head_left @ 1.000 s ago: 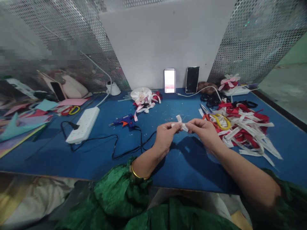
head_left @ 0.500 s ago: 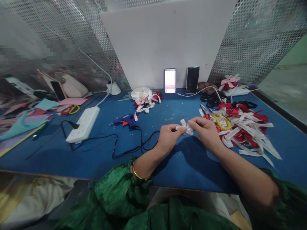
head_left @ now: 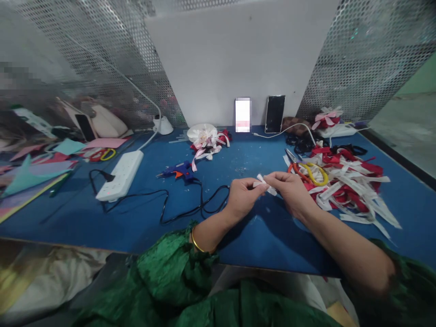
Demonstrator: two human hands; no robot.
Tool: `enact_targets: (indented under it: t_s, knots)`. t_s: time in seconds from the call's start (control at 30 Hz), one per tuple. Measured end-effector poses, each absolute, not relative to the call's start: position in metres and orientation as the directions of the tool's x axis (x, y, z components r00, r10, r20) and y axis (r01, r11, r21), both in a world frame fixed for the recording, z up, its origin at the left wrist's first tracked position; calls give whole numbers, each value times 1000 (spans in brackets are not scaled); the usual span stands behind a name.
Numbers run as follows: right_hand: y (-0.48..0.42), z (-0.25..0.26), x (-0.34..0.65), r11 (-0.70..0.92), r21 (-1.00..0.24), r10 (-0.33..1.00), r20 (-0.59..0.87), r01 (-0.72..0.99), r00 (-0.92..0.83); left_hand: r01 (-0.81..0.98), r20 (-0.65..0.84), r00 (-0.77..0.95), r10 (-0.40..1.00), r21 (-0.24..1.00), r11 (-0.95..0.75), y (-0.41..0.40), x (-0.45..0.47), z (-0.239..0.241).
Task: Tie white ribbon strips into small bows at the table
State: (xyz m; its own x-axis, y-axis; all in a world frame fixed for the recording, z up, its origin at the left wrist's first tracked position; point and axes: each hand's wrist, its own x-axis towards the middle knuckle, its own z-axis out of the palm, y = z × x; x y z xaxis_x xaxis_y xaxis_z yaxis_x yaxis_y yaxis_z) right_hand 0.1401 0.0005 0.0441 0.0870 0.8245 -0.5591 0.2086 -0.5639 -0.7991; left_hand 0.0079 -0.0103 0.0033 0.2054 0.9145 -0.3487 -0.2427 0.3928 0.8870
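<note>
Between my two hands, above the blue table, is a small folded piece of white ribbon. My left hand pinches its left side between thumb and fingers. From the right, my right hand pinches the same ribbon, and its fingertips hide part of the folds. Just right of my right hand lie scissors with yellow handles, beside a heap of cut red and white ribbon strips. A blue glue gun rests on the table left of my left hand.
A white power strip lies to the left, with a black cord running toward my left forearm. Ribbon bows sit by a white plate at the back. Two phones, one lit and one dark, lean on the board.
My fingers have shifted slightly on the white ribbon, which looks more tightly folded. My right hand has dropped a little; both hands keep their pinch.
</note>
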Motion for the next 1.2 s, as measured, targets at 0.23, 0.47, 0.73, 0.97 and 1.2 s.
enact_targets:
  t_s: [0.23,0.47,0.73,0.97,1.2]
  knots:
    - [0,46,137,-526,-830,849,-526,186,49,-400,-470,132,873,780,481,-8,8,-2]
    - [4,46,144,-457,-855,889,-447,246,97,-405,-457,158,875,778,479,-5,4,2]
    - [3,48,141,-479,-843,876,-478,244,69,-463,-476,190,859,728,506,-6,6,-1]
    - [3,51,140,-558,-823,825,-564,111,-36,-517,-515,285,809,628,582,-7,6,-2]
    - [3,50,139,-517,-844,846,-529,142,-63,-542,-544,277,792,592,597,-7,8,0]
